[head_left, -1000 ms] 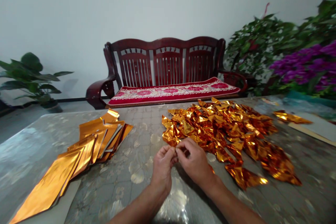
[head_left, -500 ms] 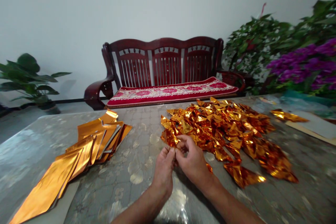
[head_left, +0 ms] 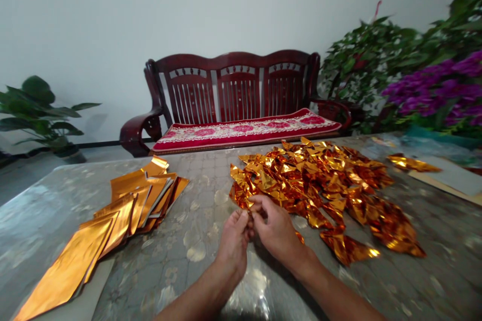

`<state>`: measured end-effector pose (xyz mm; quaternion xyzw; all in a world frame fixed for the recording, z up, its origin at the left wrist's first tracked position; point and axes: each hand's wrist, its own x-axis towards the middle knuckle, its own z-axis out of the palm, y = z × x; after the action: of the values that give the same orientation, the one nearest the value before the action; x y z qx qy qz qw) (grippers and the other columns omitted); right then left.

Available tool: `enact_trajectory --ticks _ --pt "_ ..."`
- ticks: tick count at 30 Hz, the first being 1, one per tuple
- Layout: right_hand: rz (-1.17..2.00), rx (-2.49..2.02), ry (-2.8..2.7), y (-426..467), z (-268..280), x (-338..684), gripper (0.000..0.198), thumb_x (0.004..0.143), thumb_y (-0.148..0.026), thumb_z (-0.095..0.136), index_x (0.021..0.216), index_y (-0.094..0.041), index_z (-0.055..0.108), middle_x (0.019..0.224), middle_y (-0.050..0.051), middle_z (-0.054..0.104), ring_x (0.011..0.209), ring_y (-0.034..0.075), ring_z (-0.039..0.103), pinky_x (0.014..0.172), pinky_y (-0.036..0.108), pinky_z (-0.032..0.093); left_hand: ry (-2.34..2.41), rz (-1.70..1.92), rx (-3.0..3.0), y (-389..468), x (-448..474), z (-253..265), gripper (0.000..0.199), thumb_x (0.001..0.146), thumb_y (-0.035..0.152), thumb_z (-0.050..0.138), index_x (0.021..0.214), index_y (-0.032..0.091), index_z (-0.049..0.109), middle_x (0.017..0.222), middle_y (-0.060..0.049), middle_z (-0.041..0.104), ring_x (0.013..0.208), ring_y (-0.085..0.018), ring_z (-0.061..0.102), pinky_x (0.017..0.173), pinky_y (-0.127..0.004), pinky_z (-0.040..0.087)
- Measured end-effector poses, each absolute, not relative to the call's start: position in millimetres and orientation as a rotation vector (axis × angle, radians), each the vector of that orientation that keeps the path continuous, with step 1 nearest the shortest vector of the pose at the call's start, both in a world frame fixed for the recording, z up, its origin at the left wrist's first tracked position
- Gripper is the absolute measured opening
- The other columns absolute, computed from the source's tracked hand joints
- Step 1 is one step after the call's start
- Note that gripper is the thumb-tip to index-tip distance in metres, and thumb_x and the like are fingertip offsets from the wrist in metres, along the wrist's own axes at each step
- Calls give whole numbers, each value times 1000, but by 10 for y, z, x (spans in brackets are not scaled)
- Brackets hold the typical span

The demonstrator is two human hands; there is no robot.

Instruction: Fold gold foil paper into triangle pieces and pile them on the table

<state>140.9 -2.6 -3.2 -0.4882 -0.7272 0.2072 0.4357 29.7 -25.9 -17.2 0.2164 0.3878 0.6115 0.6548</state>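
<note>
My left hand (head_left: 234, 235) and my right hand (head_left: 274, 223) meet over the near middle of the table, fingertips pinched together. Between them is a small piece of gold foil paper (head_left: 249, 205), mostly hidden by the fingers. Just beyond and to the right spreads a pile of folded gold foil pieces (head_left: 309, 175), many of them pointed and crumpled. One folded piece (head_left: 348, 250) lies at its near edge, right of my right hand. On the left, a fanned stack of flat gold foil sheets (head_left: 71, 263) rests apart from both hands.
The table (head_left: 196, 200) has a patterned, shiny cover. A pale card (head_left: 452, 180) and clear plastic lie at its right side, near purple flowers (head_left: 433, 90). Behind stands a dark wooden bench (head_left: 237, 85) with a red patterned cushion. A potted plant (head_left: 41, 105) is at far left.
Both hands stay pinched together at nearly the same spot, with small finger movements. The view has shifted very slightly. The pile and the stack look unchanged.
</note>
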Motion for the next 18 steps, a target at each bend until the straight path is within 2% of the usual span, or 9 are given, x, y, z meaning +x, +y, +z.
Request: enact_trajectory --ticks 3,7,10,12,16,18 --pt "557 -1171 -1836 -39 26 1440 35 83 -10 52 113 -23 63 91 2 75 85 19 72 77 31 55 874 1396 436 -249 280 -170 46 57 46 90 79 16 63 67 2 61 57 -8 53 54 -19 40" --pt "526 -1057 -1887 -64 75 1484 38 85 -8 52 118 -24 61 101 3 73 92 18 70 83 31 55 783 1360 416 -258 290 -168 47 59 42 91 86 14 66 77 -1 67 65 -9 59 60 -19 44" --pt "418 -995 -1926 -70 61 1503 22 87 -10 53 98 -23 67 93 3 71 86 17 68 79 30 54 732 1321 435 -272 322 -169 45 62 43 90 85 14 64 78 -1 66 66 -9 60 60 -19 44" --pt "345 -1003 -1907 -61 59 1528 20 88 -9 53 90 -22 67 86 2 70 80 17 67 75 29 53 751 1278 473 -274 335 -165 45 63 43 89 87 15 63 74 0 64 62 -8 57 58 -19 43" --pt "111 -1082 -1833 12 144 1704 22 87 -7 52 95 -22 68 87 4 71 82 18 68 75 30 53 944 1223 671 -252 309 -167 51 67 46 84 104 18 63 67 4 60 55 -8 52 52 -18 39" --pt "-38 -1138 -1780 74 207 1856 23 89 -9 51 100 -21 67 89 5 71 83 19 68 76 31 53 1072 1233 796 -233 280 -198 50 63 48 85 97 18 64 69 3 62 55 -10 54 50 -18 38"
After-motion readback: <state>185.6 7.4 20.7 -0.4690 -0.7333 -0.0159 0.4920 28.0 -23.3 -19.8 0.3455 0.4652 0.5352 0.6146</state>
